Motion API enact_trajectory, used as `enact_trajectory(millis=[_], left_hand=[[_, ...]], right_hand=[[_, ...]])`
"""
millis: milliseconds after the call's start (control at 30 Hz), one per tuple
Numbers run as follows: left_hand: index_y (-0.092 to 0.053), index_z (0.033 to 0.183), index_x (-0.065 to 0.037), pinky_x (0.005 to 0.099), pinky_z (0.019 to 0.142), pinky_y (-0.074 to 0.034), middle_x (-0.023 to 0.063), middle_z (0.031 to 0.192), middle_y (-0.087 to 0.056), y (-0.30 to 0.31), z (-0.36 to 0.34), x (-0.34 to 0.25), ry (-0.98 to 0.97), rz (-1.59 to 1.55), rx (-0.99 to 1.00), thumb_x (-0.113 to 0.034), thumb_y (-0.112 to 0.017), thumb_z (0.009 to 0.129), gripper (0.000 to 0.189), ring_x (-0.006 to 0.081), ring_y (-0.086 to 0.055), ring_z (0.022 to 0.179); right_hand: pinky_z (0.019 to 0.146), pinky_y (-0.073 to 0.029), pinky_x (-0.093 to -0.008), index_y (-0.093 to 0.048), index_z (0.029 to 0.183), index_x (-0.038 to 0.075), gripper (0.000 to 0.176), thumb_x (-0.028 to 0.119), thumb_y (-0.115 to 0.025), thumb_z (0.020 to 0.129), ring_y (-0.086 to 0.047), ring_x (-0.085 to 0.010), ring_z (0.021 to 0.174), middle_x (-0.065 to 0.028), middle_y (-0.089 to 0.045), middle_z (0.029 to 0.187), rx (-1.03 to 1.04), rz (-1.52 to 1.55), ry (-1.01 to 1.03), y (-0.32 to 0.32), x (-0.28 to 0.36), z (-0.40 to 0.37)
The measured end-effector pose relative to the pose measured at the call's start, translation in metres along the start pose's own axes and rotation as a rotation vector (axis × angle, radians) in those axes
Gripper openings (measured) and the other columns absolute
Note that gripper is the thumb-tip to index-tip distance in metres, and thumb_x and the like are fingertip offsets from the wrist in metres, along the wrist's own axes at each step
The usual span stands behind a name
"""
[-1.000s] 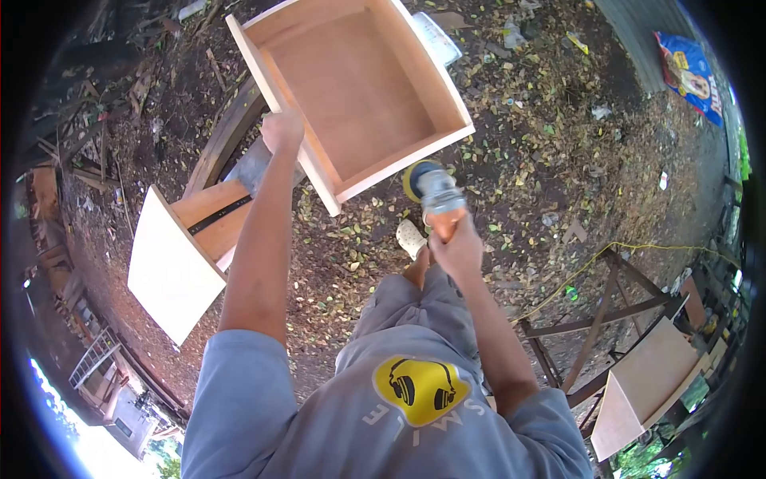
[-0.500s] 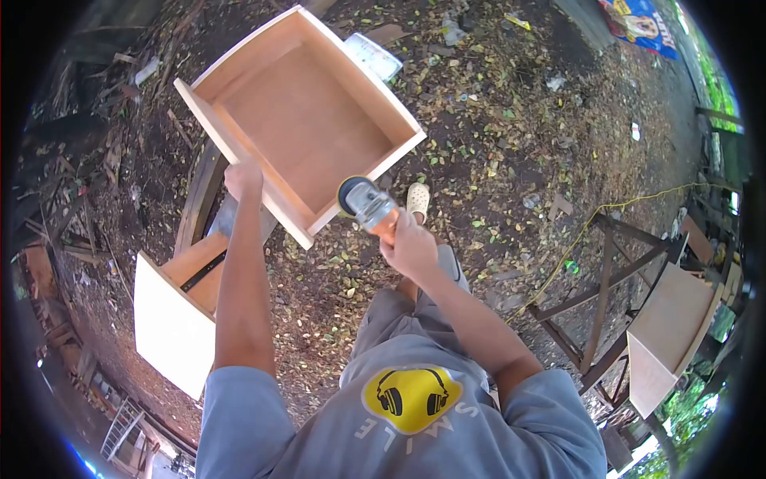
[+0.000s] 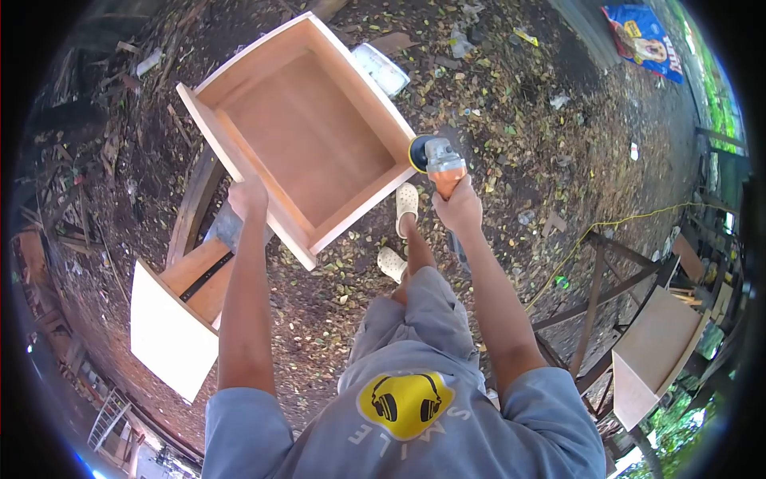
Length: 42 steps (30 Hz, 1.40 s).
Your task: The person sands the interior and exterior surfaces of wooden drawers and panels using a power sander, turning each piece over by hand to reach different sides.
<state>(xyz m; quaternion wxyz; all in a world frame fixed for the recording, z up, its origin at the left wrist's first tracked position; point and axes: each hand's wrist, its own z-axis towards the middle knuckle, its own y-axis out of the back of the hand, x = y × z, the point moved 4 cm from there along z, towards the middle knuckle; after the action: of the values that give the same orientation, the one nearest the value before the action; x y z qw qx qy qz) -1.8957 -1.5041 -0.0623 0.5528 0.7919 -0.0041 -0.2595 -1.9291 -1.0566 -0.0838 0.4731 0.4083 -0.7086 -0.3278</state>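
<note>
A light wooden drawer (image 3: 311,136) is tilted in front of me, its open inside facing up toward me. My left hand (image 3: 249,199) is closed round the edge of the drawer's front board, at its lower left. In my right hand (image 3: 459,209) is an angle grinder (image 3: 445,164) with a grey and orange body, gripped by its rear. The grinder's round pad (image 3: 418,153), dark with a yellow rim, is right at the drawer's right-hand corner.
A second drawer (image 3: 171,331) with a black slide rail lies at the lower left. Another wooden box (image 3: 658,343) rests on a dark frame (image 3: 594,307) at the right. A yellow cord (image 3: 576,243) crosses the leaf-strewn ground. A blue bag (image 3: 642,41) lies at the upper right.
My right hand has carried the grinder right and away from me, from the drawer's near corner to its right corner. My left hand keeps its hold; the drawer has barely shifted.
</note>
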Motion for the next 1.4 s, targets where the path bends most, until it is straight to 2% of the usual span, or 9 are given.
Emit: enact_trajectory(millis=[100,367,467,600,733,833,1033,1233,1400], left_hand=[[-0.066,0.105,0.009,0.0469,0.094,-0.049,0.0303,0.109,-0.065,-0.005,0.005,0.008,0.017,-0.018,-0.003,-0.033,-0.058,0.082,0.049,0.0428,-0.063,0.106],[-0.066,0.105,0.008,0.0464,0.094,-0.049,0.0284,0.109,-0.066,0.004,-0.007,-0.002,0.016,0.0,-0.011,-0.024,-0.054,0.079,0.043,0.0418,-0.063,0.106],[-0.066,0.104,0.009,0.046,0.093,-0.049,0.0284,0.106,-0.067,0.006,-0.009,-0.006,0.002,0.013,-0.024,-0.022,-0.053,0.079,0.043,0.042,-0.064,0.104],[-0.066,0.103,0.009,0.0459,0.092,-0.05,0.0286,0.105,-0.067,0.002,-0.007,-0.003,0.016,0.028,-0.028,-0.022,-0.053,0.078,0.042,0.0416,-0.064,0.103],[-0.067,0.102,0.008,0.0459,0.091,-0.051,0.0283,0.104,-0.067,0.006,-0.012,-0.009,0.055,-0.005,-0.015,-0.021,-0.054,0.078,0.04,0.0411,-0.065,0.101],[-0.065,0.109,0.009,0.0477,0.094,-0.048,0.0295,0.11,-0.065,0.008,-0.013,-0.009,0.023,-0.02,0.036,-0.025,-0.054,0.08,0.045,0.0427,-0.062,0.107],[-0.065,0.11,0.006,0.049,0.093,-0.048,0.0296,0.107,-0.066,0.002,-0.008,-0.001,0.005,0.011,0.017,-0.024,-0.053,0.08,0.044,0.0442,-0.062,0.105],[-0.064,0.111,0.007,0.0503,0.09,-0.049,0.0296,0.103,-0.067,0.01,-0.019,-0.012,0.057,-0.03,0.012,-0.018,-0.052,0.08,0.041,0.0452,-0.063,0.101],[-0.061,0.108,0.011,0.0516,0.087,-0.05,0.0328,0.096,-0.066,0.008,-0.019,-0.012,0.036,-0.077,0.001,-0.012,-0.053,0.078,0.039,0.0473,-0.064,0.094]], right_hand=[[0.075,-0.054,-0.0523,-0.044,0.106,-0.002,0.054,0.034,-0.071,0.076,-0.066,-0.0453,0.082,-0.0251,-0.066,0.087,-0.021,0.019,0.014,-0.002,0.01,0.024],[0.077,-0.054,-0.0505,-0.045,0.106,-0.001,0.054,0.034,-0.072,0.075,-0.066,-0.0434,0.086,-0.0246,-0.067,0.092,0.04,-0.023,0.107,0.005,0.056,0.085],[0.078,-0.054,-0.0505,-0.045,0.107,-0.001,0.055,0.034,-0.072,0.074,-0.066,-0.0433,0.086,-0.0241,-0.067,0.092,0.036,-0.015,0.159,0.006,0.044,0.063],[0.077,-0.053,-0.0515,-0.046,0.107,-0.002,0.055,0.034,-0.072,0.075,-0.066,-0.044,0.085,-0.025,-0.067,0.089,0.025,0.015,0.003,0.011,0.0,0.015],[0.076,-0.053,-0.0519,-0.046,0.108,-0.004,0.057,0.034,-0.072,0.074,-0.066,-0.0444,0.084,-0.0259,-0.067,0.086,0.04,0.001,0.006,0.012,-0.014,0.003],[0.076,-0.053,-0.0513,-0.046,0.106,-0.005,0.057,0.034,-0.073,0.074,-0.066,-0.0444,0.085,-0.0264,-0.067,0.088,0.048,-0.018,0.001,0.009,0.017,0.019],[0.079,-0.055,-0.0498,-0.046,0.107,-0.004,0.058,0.035,-0.072,0.073,-0.067,-0.0436,0.085,-0.0261,-0.067,0.091,0.013,-0.064,0.059,0.001,0.083,0.102],[0.079,-0.054,-0.05,-0.045,0.105,-0.004,0.056,0.034,-0.071,0.073,-0.067,-0.044,0.086,-0.0269,-0.067,0.09,0.014,-0.063,0.125,0.002,0.138,0.154],[0.08,-0.054,-0.05,-0.045,0.104,-0.005,0.055,0.034,-0.071,0.074,-0.067,-0.044,0.086,-0.0274,-0.067,0.091,0.009,-0.077,0.211,-0.002,0.185,0.195]])
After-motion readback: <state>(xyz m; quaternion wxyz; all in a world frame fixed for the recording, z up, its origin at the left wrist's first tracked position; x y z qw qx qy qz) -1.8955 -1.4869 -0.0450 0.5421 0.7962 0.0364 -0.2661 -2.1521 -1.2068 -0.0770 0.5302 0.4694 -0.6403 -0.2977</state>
